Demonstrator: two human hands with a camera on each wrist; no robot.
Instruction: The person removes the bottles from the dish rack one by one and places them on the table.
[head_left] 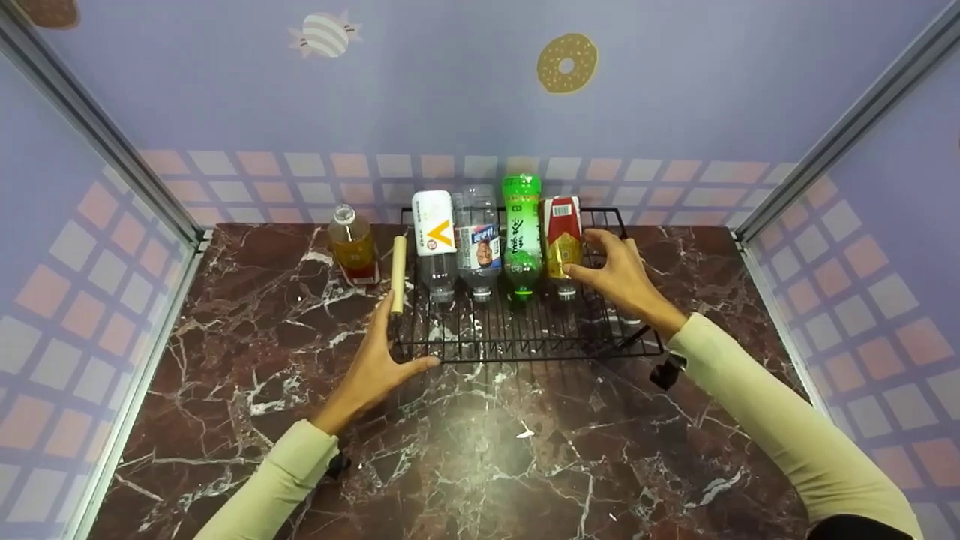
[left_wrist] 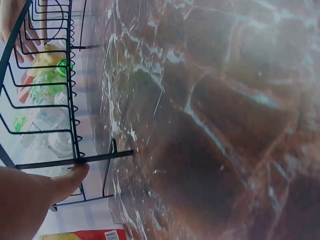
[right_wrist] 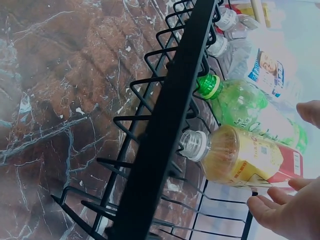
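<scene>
In the head view a black wire rack (head_left: pixel 510 349) holds a row of bottles. My left hand (head_left: pixel 379 367) rests at its front left corner, thumb extended against the front rail and fingers near a pale rod-like handle (head_left: pixel 399 274). My right hand (head_left: pixel 621 271) spreads beside the rightmost bottle, which has a red and yellow label (head_left: pixel 562 232). In the right wrist view, fingertips lie close against this bottle (right_wrist: pixel 245 155), while the thumb stands apart from it. Left of it lie a green bottle (head_left: pixel 523 232), a clear bottle (head_left: pixel 478 255) and a white-labelled bottle (head_left: pixel 435 225).
Outside the rack, to its left, another bottle with a yellow and red label (head_left: pixel 352 244) stands upright on the dark marbled tabletop (head_left: pixel 465 450). Patterned panels (head_left: pixel 450 90) enclose the back and sides. A small white scrap (head_left: pixel 525 433) lies near the front.
</scene>
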